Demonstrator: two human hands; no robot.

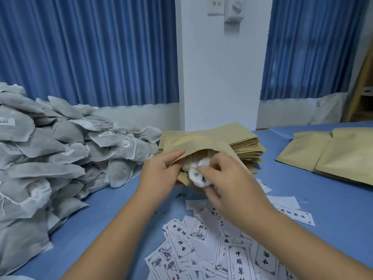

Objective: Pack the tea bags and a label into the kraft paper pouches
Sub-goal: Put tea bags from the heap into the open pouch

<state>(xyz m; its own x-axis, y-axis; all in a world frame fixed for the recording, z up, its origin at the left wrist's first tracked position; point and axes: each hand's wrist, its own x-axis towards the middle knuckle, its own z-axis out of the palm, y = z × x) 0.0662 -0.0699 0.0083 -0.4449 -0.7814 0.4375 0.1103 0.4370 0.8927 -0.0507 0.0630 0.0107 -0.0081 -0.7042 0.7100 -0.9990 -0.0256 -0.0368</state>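
**Tea bags at the mouth of a brown pouch**

Thin paper labels [238, 257] with black print lie in a loose heap at the near edge of the blue table [101, 215]. Just past them, the left hand [159, 172] pinches the open edge of a smooth brown kraft paper pouch [201, 142], thumb on top. The right hand [226, 178] has its fingers curled round soft white tea bags [196, 174], which sit half inside the pouch's mouth. The pouch hides part of a neat stack of empty pouches [248, 148]. On the left, a big pile of grey tea bags [60, 148], puffy and wrinkled, comes close to the left hand. On the right lie more flat pouches [333, 156], well apart, with bare blue table between. Pleated blue curtains [90, 47] hang behind.
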